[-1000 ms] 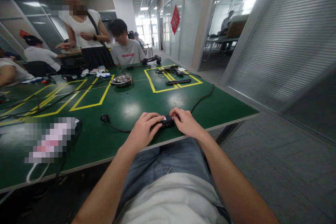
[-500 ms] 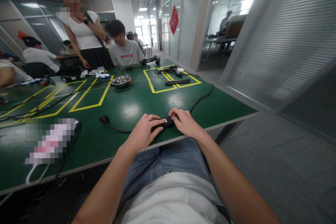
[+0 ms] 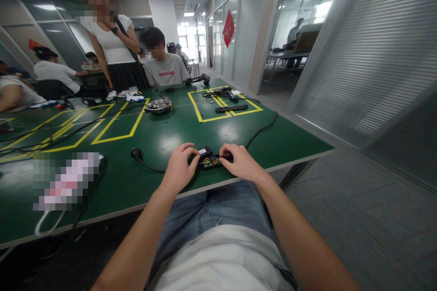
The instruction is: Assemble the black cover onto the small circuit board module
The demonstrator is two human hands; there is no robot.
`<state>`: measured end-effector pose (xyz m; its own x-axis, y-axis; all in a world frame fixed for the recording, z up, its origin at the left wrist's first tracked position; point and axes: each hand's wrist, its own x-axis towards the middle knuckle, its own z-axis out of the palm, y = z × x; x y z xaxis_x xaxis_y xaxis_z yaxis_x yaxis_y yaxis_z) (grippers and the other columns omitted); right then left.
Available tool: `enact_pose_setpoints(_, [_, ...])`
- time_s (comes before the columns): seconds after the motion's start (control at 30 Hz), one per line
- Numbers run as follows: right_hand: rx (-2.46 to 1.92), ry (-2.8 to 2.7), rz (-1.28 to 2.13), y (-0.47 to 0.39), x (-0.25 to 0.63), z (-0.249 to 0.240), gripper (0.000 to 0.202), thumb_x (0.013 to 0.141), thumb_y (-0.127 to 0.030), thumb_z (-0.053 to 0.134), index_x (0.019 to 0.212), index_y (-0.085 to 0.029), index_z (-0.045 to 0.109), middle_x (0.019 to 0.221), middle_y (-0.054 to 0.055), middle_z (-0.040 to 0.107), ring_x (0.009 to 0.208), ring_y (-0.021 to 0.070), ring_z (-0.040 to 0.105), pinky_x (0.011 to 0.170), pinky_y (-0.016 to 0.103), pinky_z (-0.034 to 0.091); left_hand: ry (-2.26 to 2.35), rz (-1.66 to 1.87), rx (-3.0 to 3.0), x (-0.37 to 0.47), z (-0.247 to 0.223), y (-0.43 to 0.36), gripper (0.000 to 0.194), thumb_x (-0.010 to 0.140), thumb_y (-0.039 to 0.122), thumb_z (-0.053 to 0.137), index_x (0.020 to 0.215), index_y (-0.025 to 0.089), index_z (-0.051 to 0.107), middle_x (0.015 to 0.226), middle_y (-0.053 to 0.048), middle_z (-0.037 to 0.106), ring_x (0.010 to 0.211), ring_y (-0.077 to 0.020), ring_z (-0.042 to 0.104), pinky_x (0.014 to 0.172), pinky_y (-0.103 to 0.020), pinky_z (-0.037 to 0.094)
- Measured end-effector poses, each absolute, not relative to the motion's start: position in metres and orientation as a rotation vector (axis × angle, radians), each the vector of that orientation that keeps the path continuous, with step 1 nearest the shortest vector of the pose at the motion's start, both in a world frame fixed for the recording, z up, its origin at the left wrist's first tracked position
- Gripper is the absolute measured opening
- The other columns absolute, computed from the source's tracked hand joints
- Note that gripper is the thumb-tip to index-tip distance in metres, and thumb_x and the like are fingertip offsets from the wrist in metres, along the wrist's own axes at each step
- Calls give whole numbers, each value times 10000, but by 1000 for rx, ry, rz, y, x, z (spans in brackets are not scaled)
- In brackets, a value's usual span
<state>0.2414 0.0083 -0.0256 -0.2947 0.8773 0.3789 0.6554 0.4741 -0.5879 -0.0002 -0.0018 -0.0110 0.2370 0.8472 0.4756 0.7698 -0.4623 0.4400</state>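
A black cover with a white label (image 3: 205, 151) is tilted up off a small circuit board (image 3: 211, 163) with coloured parts, near the front edge of the green table (image 3: 290, 138). My left hand (image 3: 180, 166) pinches the cover's left end between thumb and fingers. At the board's right end, my right hand (image 3: 239, 160) has its thumb and fingers closed on the casing where a black cable (image 3: 259, 132) leads away. Another cable runs left to a black plug (image 3: 135, 153) lying on the table.
Farther back are a metal bowl (image 3: 159, 106), a black bar (image 3: 231, 108) and tangled cables (image 3: 218, 93) by yellow tape. A pixelated object (image 3: 70, 182) lies at left. Two people (image 3: 167, 70) are across the table, one standing (image 3: 116, 45).
The black cover has come up and away from the casing, and the circuit board now shows. My left hand has shifted slightly left and now pinches the cover. The view has moved slightly.
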Motion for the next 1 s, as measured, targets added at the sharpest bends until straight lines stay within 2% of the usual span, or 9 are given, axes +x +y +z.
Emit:
enact_pose_setpoints(0.07, [-1242, -2039, 437, 9, 242, -27, 74, 881, -161, 718, 897, -223, 681, 889, 21, 737, 860, 211, 663, 819, 327, 429, 1543, 1003, 2434, 0, -8, -7, 66, 957, 200, 691, 908, 221, 730, 1156, -91, 759, 1125, -288, 709, 1002, -418, 548])
enact_pose_setpoints(0.13, [-1228, -2028, 454, 9, 242, -28, 60, 895, -168, 712, 897, -222, 685, 885, 20, 738, 835, 203, 661, 798, 320, 430, 1553, 890, 2452, 0, -6, -12, 63, 945, 214, 702, 886, 219, 724, 977, -61, 751, 940, -260, 719, 846, -372, 548])
enact_pose_setpoints(0.23, [-1233, -2017, 482, 9, 243, -29, 54, 916, -176, 709, 906, -225, 689, 897, 17, 741, 826, 198, 662, 794, 319, 434, 1579, 764, 2448, 0, -4, -15, 62, 938, 219, 710, 880, 217, 731, 825, -27, 725, 769, -228, 681, 710, -336, 485])
enact_pose_setpoints(0.6, [-1174, -1975, 519, 10, 242, -32, 35, 926, -183, 714, 927, -218, 709, 952, 27, 732, 873, 195, 662, 805, 317, 456, 1417, 905, 2432, -5, -5, -11, 141, 962, 197, 702, 865, 204, 805, 871, -42, 767, 765, -192, 704, 736, -306, 487])
enact_pose_setpoints(0.73, [-1150, -1949, 529, 9, 243, -30, 79, 956, -189, 659, 897, -215, 705, 934, 29, 732, 839, 190, 656, 796, 315, 466, 1412, 949, 2435, -5, -5, -11, 190, 971, 202, 668, 822, 199, 785, 831, -41, 763, 742, -188, 697, 712, -304, 481])
enact_pose_setpoints(0.9, [-1168, -1948, 548, 11, 242, -29, 123, 951, -159, 622, 870, -214, 697, 895, 20, 738, 769, 180, 643, 772, 311, 459, 1504, 856, 2354, -6, -6, -9, 107, 933, 213, 685, 858, 209, 762, 797, -23, 756, 742, -203, 699, 703, -317, 493])
enact_pose_setpoints(1.0, [-1214, -1973, 488, 12, 241, -29, 118, 939, -151, 643, 864, -217, 706, 873, 22, 741, 820, 199, 653, 814, 325, 451, 1507, 857, 2402, -6, -7, -8, 127, 925, 214, 690, 805, 215, 732, 852, -42, 751, 825, -233, 699, 773, -357, 534])
